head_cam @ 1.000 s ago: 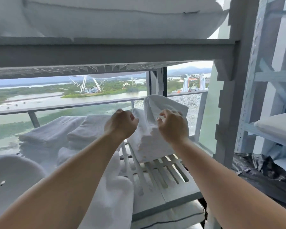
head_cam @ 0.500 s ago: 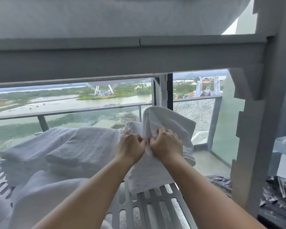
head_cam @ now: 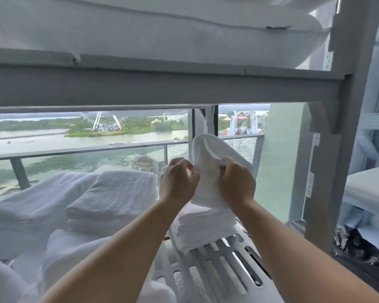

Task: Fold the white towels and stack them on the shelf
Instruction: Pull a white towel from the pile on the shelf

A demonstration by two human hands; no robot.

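Knuckles that touched half a second ago now stand a little apart: the left grip (head_cam: 178, 182) and the right grip (head_cam: 236, 182) have separated, and a strip of the white towel (head_cam: 208, 162) shows between them. The towel is soft terry. Its upper part arches in a rounded loop with a stitched hem above both grips, and its lower end hangs down to a small stack of folded towels (head_cam: 204, 228); whether it touches the stack cannot be told. That stack sits on the right part of the shelf (head_cam: 223, 270), a pale hard surface cut with long rounded slots. To the left lie two thicker piles of folded towels (head_cam: 116, 193), nubbly and square-edged, with loose white cloth heaped in front of them. Both forearms reach forward and upward, bare, with the backs of the hands toward the camera. The left grip has its fingers curled round the towel's left edge; the right grip pinches a fold near the top between thumb and curled fingers. A grey beam (head_cam: 162, 86) crosses overhead, carrying white bedding (head_cam: 140, 25).
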